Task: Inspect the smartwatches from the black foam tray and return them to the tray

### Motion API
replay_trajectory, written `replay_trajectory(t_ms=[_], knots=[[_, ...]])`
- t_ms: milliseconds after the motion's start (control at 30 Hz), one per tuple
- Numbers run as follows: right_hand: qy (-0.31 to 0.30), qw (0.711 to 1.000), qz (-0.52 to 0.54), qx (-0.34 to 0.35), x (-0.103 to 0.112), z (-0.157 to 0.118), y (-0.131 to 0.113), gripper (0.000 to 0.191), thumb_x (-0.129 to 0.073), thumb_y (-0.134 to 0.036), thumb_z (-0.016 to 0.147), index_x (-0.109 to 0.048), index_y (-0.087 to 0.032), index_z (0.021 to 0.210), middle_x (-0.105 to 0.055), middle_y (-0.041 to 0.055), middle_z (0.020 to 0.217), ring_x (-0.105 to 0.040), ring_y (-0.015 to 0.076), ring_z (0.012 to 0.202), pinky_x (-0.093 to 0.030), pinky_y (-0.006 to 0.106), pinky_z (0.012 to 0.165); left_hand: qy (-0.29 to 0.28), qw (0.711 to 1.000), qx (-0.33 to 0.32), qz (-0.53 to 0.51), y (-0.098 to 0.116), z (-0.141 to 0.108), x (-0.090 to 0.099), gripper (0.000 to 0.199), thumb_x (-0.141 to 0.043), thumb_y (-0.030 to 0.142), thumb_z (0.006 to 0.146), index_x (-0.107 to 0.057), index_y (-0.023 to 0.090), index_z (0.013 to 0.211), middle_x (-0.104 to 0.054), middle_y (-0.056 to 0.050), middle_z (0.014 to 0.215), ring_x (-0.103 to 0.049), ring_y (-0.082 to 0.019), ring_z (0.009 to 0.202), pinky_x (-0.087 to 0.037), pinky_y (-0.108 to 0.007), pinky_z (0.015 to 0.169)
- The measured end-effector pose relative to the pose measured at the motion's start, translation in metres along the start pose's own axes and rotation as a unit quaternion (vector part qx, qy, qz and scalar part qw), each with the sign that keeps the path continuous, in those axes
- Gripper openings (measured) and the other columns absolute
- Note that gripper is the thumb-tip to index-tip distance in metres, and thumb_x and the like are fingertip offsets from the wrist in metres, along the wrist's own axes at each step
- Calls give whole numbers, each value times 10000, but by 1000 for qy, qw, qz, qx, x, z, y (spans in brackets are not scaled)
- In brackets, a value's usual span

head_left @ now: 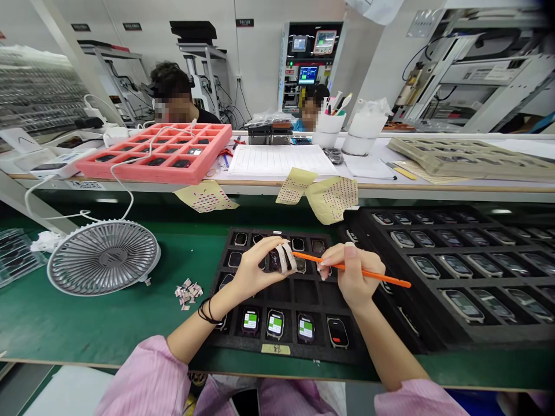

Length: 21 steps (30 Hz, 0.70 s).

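Observation:
My left hand point(260, 263) pinches a smartwatch body point(284, 258) with a pale casing, tilted on its side above the black foam tray point(277, 342). In my right hand point(355, 271) is a thin orange stick point(390, 279), and its left tip reaches the casing or stops just beside it. Whether the tip touches cannot be made out. Smartwatches fill many of the tray's pockets. Along the front row, a watch point(275, 323) and its neighbours show lit green and white screens, while another watch point(337, 332) has a dark screen with a red mark.
A round fan point(104, 257) stands left, with a pile of small pale pieces point(188, 293) beside it. More black trays point(427, 294) of watches are stacked right. A shelf at the back carries a red foam tray point(217, 144), papers point(281, 160) and a beige tray point(489, 164). Two people sit beyond.

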State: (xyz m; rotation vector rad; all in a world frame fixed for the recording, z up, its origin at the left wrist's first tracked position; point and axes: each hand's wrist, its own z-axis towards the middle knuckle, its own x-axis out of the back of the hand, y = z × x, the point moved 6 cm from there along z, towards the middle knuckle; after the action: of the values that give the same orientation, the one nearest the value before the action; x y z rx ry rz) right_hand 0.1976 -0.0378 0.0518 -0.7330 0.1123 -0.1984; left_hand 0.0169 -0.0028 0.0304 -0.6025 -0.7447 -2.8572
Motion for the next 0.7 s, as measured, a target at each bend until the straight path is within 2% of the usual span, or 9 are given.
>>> replay_trajectory(t_ms=[167,400,533,700], knots=[[5,999,-33,10,-2,3,-6,462,-460,-289,980,-685,-200,586,-641,4,506,-563,107,361,-433,242,369,4,1000,-17,-5,4,1,0,433,-744,282,781,-602,164,1173,-711,-119,1074,-680,-232,1012,-570,-365,885],[-13,999,32,0,-1,1,0,446,-451,-273,981,-695,-181,618,-655,11,520,-584,117,375,-467,249,383,-15,1000,5,-16,6,0,-3,473,-772,271,752,-606,179,1185,-705,-116,1091,-680,-239,1002,-573,-379,880],[-40,999,32,17,-6,-3,-4,433,-441,-221,983,-696,-186,635,-651,1,519,-590,111,396,-474,248,421,-28,999,20,-19,5,-3,-5,487,-778,248,743,-607,184,1195,-699,-114,1114,-671,-241,1025,-566,-386,900],[-30,999,16,13,-7,-4,-3,448,-440,-250,985,-677,-183,612,-631,4,491,-572,114,381,-464,260,420,-31,999,27,-19,5,-3,-6,491,-778,237,742,-608,182,1200,-699,-111,1113,-671,-238,1026,-563,-380,904]])
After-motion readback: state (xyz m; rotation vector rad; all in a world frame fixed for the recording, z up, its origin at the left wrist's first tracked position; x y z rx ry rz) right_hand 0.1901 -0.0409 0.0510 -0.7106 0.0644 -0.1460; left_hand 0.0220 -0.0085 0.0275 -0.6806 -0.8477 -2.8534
